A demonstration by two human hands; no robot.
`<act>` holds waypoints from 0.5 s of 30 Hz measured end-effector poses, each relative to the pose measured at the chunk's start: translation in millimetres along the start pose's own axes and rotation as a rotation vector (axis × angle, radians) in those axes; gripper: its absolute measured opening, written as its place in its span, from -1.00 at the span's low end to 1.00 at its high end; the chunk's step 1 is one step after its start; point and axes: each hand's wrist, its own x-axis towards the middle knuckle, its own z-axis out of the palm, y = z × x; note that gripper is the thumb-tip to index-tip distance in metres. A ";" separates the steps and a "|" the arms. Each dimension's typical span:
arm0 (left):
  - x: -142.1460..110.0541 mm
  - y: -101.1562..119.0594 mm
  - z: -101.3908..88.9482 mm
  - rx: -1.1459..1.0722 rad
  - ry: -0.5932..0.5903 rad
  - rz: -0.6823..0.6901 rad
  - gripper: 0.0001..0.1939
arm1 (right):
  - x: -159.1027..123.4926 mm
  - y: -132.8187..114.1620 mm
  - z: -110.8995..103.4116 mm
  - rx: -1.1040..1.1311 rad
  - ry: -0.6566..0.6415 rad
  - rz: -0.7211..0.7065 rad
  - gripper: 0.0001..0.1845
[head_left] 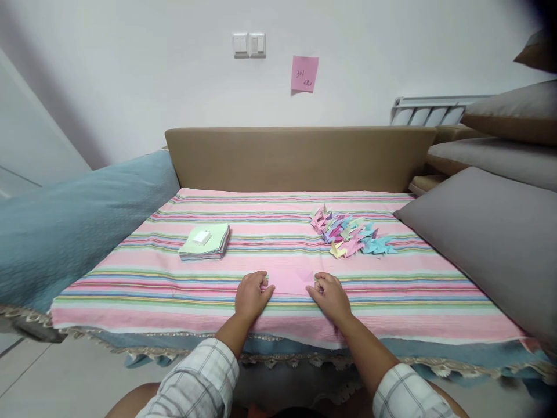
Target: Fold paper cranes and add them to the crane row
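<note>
A pink sheet of paper (287,283) lies on the striped cloth (278,325) in front of me, with a paler folded patch near its upper right corner. My left hand (253,295) is at the sheet's left edge, fingers curled and thumb at the paper. At the right edge my right hand (331,296) pinches the paper between thumb and curled fingers. To the upper right sits a cluster of folded paper cranes (348,235) in pink, blue, purple, green and yellow. A stack of square paper (209,247), green on top, lies to the left with a small white object (202,237) on it.
A brown sofa backrest (300,159) runs along the wall. On the left is a blue-covered armrest (87,220). Grey cushions (487,244) pile up at the right. A pink note (304,74) and switches (249,44) are on the wall.
</note>
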 end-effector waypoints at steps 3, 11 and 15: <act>-1.5 -0.4 -0.5 0.001 0.007 0.029 -0.91 | -0.6 2.3 1.9 -0.004 0.034 -0.012 -0.81; -3.2 0.0 -2.2 0.073 -0.024 0.149 -0.77 | -3.9 4.9 3.5 -0.040 0.030 -0.109 -0.69; -4.0 6.4 -0.5 0.163 0.023 0.144 -0.74 | -3.8 2.6 1.5 -0.067 -0.011 -0.129 -0.71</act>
